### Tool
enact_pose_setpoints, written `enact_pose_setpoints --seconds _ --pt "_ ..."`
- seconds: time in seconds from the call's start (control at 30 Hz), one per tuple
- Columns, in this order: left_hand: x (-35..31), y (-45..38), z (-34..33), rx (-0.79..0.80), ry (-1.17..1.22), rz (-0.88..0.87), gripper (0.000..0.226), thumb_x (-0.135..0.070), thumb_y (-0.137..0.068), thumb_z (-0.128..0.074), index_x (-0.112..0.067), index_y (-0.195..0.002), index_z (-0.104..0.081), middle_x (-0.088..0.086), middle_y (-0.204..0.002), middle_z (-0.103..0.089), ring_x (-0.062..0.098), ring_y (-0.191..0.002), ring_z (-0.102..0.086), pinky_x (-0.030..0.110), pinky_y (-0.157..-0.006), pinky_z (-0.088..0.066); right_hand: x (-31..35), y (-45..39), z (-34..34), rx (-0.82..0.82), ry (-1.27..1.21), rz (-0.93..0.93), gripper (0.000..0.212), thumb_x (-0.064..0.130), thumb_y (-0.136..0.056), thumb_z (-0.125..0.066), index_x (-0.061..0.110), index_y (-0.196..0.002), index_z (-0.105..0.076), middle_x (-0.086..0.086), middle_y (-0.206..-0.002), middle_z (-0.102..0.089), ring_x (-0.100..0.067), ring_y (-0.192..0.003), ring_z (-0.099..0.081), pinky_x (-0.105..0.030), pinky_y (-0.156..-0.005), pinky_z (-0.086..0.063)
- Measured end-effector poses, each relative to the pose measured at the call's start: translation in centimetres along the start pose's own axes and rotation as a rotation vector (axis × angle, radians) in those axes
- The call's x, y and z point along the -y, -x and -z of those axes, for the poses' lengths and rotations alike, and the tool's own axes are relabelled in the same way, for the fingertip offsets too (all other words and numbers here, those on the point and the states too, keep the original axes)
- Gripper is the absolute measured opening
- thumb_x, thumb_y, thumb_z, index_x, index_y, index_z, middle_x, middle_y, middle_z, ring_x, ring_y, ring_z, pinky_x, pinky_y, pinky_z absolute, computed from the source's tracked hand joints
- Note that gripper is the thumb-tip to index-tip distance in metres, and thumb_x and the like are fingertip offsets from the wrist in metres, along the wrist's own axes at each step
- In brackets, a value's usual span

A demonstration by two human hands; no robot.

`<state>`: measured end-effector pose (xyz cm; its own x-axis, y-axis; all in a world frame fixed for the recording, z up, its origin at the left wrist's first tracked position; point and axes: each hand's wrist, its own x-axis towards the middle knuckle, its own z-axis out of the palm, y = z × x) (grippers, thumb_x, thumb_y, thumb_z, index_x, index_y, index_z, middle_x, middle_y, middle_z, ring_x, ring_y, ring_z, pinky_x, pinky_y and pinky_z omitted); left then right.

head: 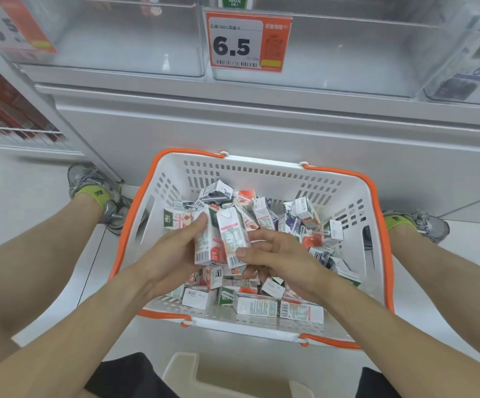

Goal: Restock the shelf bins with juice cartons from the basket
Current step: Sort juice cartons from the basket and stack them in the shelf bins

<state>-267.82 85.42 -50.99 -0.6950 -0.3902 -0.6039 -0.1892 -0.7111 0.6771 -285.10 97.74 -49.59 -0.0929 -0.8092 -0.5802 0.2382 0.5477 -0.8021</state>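
Two juice cartons [221, 239], upright and side by side, held above the basket [264, 165]. The left hand [172, 254] curls round the left carton; the right hand [279, 254] pinches the lower edge of the right carton with its thumb. Beneath them, loose cartons [261, 305] lie jumbled in the white, orange-rimmed basket on the floor. Above, clear shelf bins [313, 64] carry a price tag [247, 41] reading 6.5. A shoe [101, 193] stands at either side.
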Motion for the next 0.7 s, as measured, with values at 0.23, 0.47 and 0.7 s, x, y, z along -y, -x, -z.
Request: enact_pose_setpoints --seconds 0.23,0.47,0.7 --pt "0.3 0.3 0.2 0.086 0.009 0.034 0.056 -0.042 -0.097 -0.052 -0.003 -0.138 -0.053 0.021 -0.136 -0.059 0.036 -0.127 -0.055 0.047 -0.106 -0.042 0.0 0.0 0.1 0.156 -0.074 0.012 0.051 0.014 -0.085 -0.071 0.003 -0.133 -0.056 -0.019 -0.108 -0.074 -0.035 -0.097 -0.072 -0.037 -0.086 -0.06" --pt "-0.1 0.9 0.1 0.178 0.019 0.104 0.082 -0.044 -0.066 -0.088 -0.008 -0.134 -0.059 0.019 -0.134 -0.061 0.03 -0.111 -0.066 0.039 -0.082 -0.057 0.8 0.1 1.2 -0.013 0.361 0.16 0.03 0.029 -0.073 -0.087 0.013 -0.095 -0.074 -0.01 -0.09 -0.074 -0.026 -0.077 -0.068 -0.047 -0.081 -0.057" --pt "-0.1 1.0 -0.9 0.29 -0.018 0.193 0.074 -0.041 -0.067 -0.089 -0.01 -0.13 -0.063 0.022 -0.135 -0.059 0.033 -0.116 -0.06 0.043 -0.098 -0.05 2.8 0.9 2.8 0.175 0.195 0.139 0.078 0.007 -0.072 -0.087 0.038 -0.133 -0.05 -0.006 -0.128 -0.054 -0.031 -0.1 -0.069 -0.049 -0.087 -0.059"
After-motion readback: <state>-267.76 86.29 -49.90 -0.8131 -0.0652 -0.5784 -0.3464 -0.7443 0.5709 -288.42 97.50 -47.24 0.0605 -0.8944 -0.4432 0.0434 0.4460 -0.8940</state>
